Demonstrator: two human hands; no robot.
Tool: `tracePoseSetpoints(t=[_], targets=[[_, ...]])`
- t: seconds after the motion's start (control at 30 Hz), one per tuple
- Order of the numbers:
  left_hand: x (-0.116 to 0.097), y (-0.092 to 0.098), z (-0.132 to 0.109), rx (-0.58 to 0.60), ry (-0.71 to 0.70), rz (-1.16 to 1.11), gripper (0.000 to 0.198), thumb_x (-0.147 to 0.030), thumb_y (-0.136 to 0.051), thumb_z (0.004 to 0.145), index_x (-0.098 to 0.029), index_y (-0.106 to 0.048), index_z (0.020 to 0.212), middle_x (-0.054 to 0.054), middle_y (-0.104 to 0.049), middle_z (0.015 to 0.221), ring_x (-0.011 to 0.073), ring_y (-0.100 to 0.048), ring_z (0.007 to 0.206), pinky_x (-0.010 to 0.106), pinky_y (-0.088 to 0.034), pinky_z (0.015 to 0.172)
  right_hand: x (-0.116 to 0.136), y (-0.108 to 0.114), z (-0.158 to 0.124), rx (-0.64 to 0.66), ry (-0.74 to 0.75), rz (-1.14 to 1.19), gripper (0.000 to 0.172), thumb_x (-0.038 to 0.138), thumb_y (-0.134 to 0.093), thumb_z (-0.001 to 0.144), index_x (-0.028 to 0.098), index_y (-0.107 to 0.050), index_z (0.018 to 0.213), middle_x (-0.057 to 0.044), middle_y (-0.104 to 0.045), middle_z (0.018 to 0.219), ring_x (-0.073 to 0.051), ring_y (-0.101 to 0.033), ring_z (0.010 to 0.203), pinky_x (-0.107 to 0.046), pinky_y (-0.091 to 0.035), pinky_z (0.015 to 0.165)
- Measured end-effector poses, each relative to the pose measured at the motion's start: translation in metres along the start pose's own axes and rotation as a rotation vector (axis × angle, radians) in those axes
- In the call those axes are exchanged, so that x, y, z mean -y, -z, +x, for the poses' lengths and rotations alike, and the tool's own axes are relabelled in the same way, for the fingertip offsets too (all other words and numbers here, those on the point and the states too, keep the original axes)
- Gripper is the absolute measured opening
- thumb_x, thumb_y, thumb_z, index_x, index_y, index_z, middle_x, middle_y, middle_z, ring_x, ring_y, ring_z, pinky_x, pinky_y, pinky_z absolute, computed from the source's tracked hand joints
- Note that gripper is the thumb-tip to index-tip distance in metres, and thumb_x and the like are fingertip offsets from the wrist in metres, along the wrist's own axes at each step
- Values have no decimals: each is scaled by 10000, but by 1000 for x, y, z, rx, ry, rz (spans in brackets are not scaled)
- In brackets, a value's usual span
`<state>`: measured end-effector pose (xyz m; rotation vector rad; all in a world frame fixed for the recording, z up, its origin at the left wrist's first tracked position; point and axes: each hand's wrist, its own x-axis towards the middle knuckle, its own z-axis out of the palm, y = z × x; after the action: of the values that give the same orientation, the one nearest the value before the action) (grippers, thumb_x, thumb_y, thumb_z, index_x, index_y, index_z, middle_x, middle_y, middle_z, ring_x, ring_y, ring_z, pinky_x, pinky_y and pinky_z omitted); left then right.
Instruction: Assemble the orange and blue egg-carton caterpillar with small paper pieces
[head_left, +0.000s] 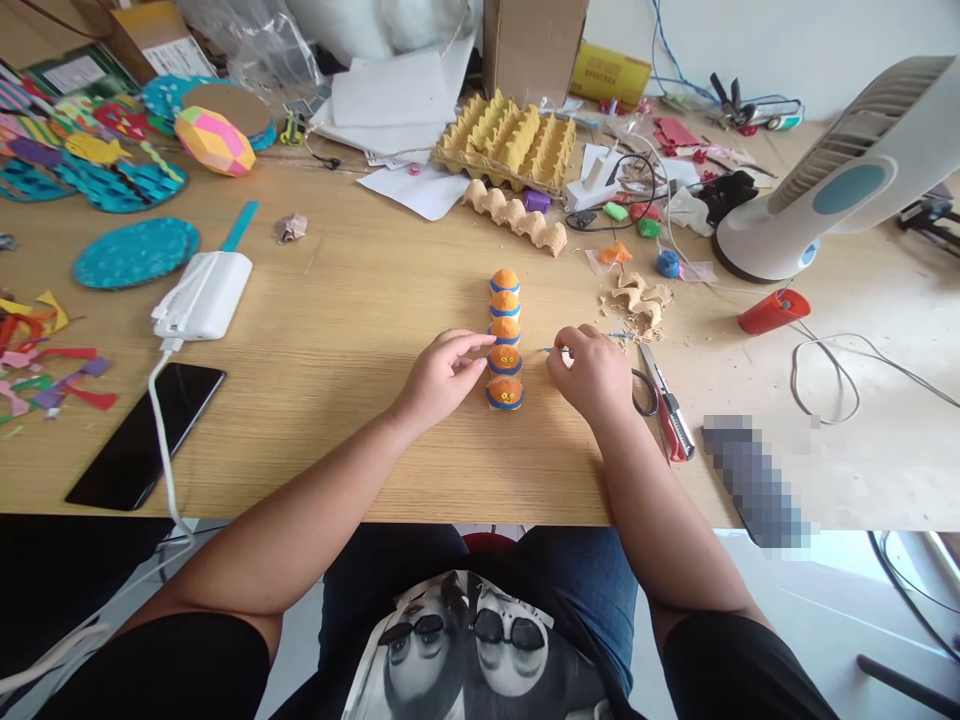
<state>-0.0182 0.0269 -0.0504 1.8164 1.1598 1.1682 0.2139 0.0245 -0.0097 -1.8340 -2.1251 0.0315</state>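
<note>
Orange and blue, a carton strip [505, 328] is laid on the wooden table [315, 380], its long axis pointed from near to far. Its left side is apparently touched by the left hand [446, 375], the nearer, thumb and fingers parted; across a gap rightward, a thin bluish sliver [550, 350] appears pinched in the curled right hand [596, 370]. Farther off, a yellow egg tray [506, 140] is set.
</note>
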Motion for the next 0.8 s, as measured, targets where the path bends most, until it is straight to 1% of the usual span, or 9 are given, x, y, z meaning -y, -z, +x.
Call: tracePoseSetpoints(t=[0.07, 0.2, 0.33, 0.47, 0.57, 0.67, 0.73, 0.8], targets=[[-1, 0, 0, -3, 0, -1, 308, -189, -613, 889, -207, -716, 1179, 83, -651, 1179, 169, -643, 1055, 281, -598, 836, 1, 1, 0, 28, 17, -11, 167, 241, -523, 900, 191, -674, 951, -83, -657, 908, -209, -538, 754, -307, -263, 625], [-3, -1, 0, 1, 3, 0, 306, -178, -605, 889, -204, -719, 1172, 82, -654, 1176, 168, -645, 1067, 278, -594, 849, 6, 5, -5, 88, 62, -66, 130, 206, -525, 886, 191, -653, 904, -83, -659, 908, -216, -557, 800, -308, -258, 613], [-4, -2, 0, 9, 23, -15, 307, -187, -601, 894, -208, -717, 1177, 83, -649, 1196, 174, -646, 1091, 282, -594, 858, 15, 10, -12, 144, 43, -122, 132, 202, -529, 884, 198, -658, 911, -87, -659, 940, -211, -561, 799, -310, -228, 578], [-3, -2, 0, 9, 34, -23, 301, -198, -605, 893, -207, -719, 1172, 85, -651, 1202, 182, -650, 1098, 290, -596, 857, 17, 12, -12, 141, 10, -143, 176, 191, -502, 911, 206, -677, 916, -85, -659, 950, -211, -571, 815, -315, -228, 569], [-3, -3, 0, 11, 31, -16, 302, -196, -607, 889, -211, -720, 1168, 84, -654, 1201, 183, -653, 1087, 295, -598, 857, 14, 11, -9, 123, -56, -156, 210, 220, -490, 943, 205, -699, 919, -92, -665, 942, -215, -580, 806, -320, -243, 576], [-3, -3, 0, 15, 28, -18, 302, -196, -609, 888, -207, -720, 1168, 86, -654, 1197, 181, -653, 1082, 293, -599, 857, 12, 9, -8, 121, -113, -166, 207, 242, -518, 942, 198, -717, 906, -106, -675, 959, -221, -589, 809, -318, -268, 593], [-2, -3, 0, 16, 28, -22, 299, -201, -609, 891, -208, -719, 1168, 86, -653, 1196, 180, -652, 1088, 286, -599, 856, 11, 7, -9, 124, -124, -136, 198, 305, -563, 936, 200, -729, 913, -105, -679, 972, -223, -595, 815, -312, -297, 611], [-2, -3, 0, 14, 24, -14, 296, -202, -608, 895, -210, -719, 1170, 84, -654, 1193, 178, -651, 1090, 281, -598, 851, 10, 7, -9, 99, -133, -46, 252, 416, -600, 926, 205, -738, 926, -94, -679, 947, -221, -593, 798, -310, -321, 625]])
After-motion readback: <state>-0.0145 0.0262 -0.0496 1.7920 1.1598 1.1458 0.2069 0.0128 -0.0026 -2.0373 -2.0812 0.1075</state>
